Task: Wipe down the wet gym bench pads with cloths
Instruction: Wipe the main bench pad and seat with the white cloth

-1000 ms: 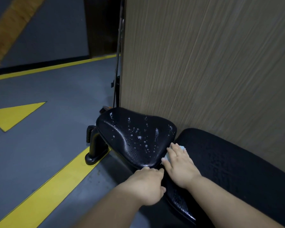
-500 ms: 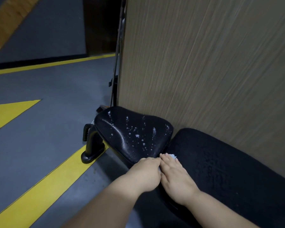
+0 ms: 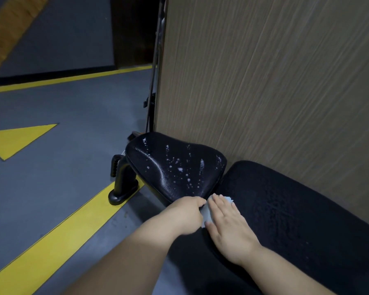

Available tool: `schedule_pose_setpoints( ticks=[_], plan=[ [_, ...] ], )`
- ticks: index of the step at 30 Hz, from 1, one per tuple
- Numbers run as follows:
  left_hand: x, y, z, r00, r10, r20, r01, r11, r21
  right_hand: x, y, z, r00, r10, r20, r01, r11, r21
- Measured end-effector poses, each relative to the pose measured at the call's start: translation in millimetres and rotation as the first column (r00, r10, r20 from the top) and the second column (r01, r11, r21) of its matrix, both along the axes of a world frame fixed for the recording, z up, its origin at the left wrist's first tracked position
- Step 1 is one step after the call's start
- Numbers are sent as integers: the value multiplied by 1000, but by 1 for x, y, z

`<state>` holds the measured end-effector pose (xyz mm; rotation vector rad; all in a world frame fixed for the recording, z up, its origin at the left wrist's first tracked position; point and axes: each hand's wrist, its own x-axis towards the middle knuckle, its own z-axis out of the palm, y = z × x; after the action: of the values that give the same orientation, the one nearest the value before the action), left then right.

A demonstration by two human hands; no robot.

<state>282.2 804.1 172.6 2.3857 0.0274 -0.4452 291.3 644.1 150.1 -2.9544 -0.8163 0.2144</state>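
The right hand (image 3: 228,226) drew the cloth (image 3: 207,211) back off the seat pad's (image 3: 175,167) near corner to the gap beside the long pad (image 3: 285,209). The left hand (image 3: 183,216) closed in against the cloth's edge, and more cloth showed between them.

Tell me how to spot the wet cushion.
Find the tall wooden panel. At its foot lie two black pads; look at the smaller pad on the left, by the black floor stand. Only it is shiny and speckled with white drops; the long pad beside it looks dull.
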Motion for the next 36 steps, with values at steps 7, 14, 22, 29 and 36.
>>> schedule_pose_setpoints(
  ticks=[7, 14, 22, 29, 36],
  plan=[
    [4, -6, -3, 1000, -20, -12, 21, 998, 52, 15, 7, 2, 997, -64, -32, 65, 998, 6],
    [4, -5, 6, 998, -42, -51, 46, 995, 87, 9, 12, 2, 999, -52, -7, 52, 998, -26],
    [1, -18, 7, 989, 118, -88, -106, 985, 132, -22, -11, 6, 990, 60, -129, -50, 996, 77],
    [-7, -54, 3, 966, 246, 76, -254, 957, 136, -11, -56, 18, 977, -153, -147, 199, 904, 380],
    [-4, -86, -9, 880, 470, -73, -474, 878, -67, -27, -121, 8, 947, -320, -18, 319, 947, -23]
  ],
)
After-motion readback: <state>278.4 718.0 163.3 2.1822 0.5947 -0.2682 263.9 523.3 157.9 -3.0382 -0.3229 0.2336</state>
